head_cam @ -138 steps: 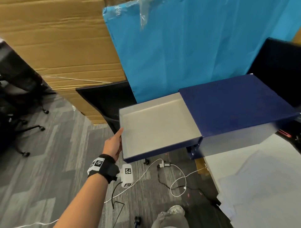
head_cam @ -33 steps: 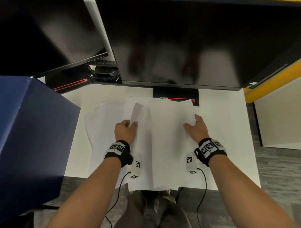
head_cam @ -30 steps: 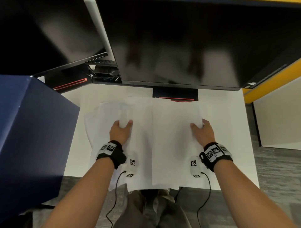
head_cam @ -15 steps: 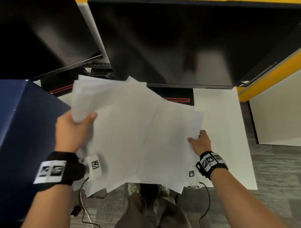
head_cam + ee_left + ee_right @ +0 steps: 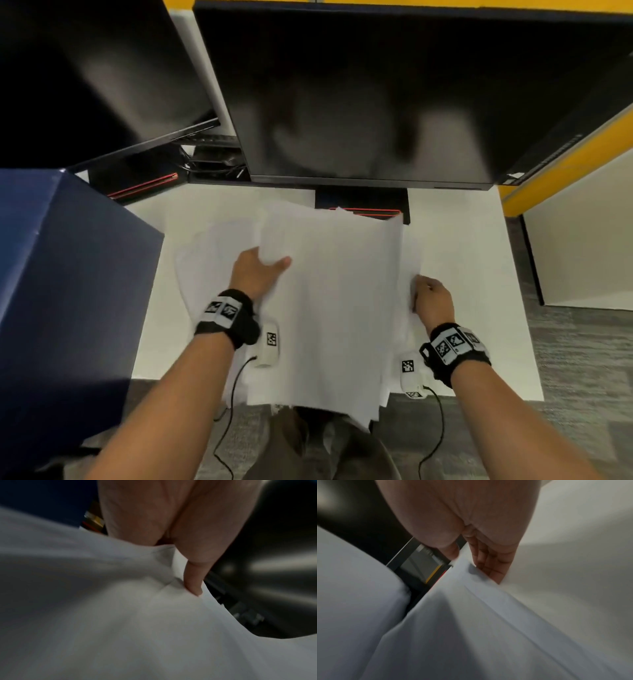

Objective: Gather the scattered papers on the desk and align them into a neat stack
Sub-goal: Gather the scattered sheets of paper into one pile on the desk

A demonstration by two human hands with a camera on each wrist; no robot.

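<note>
A loose bundle of white papers (image 5: 335, 301) is held above the white desk (image 5: 479, 260), its sheets fanned and uneven, the near ends hanging over the desk's front edge. My left hand (image 5: 263, 267) grips the bundle's left edge, thumb on top; the left wrist view shows the thumb (image 5: 193, 580) pressed on the papers (image 5: 120, 615). My right hand (image 5: 428, 298) pinches the right edge; in the right wrist view its fingers (image 5: 493, 566) lie beside the papers (image 5: 471, 628). A few more sheets (image 5: 202, 267) lie flat on the desk at the left.
A big dark blue box (image 5: 61, 291) stands on the desk's left end, close to my left arm. Two black monitors (image 5: 376, 96) hang over the back of the desk, a stand base (image 5: 363, 205) right behind the papers. Grey carpet lies to the right.
My left hand has swung the lifted papers from the left back toward the middle and lower over the desk. My right hand stays on the right edge.
</note>
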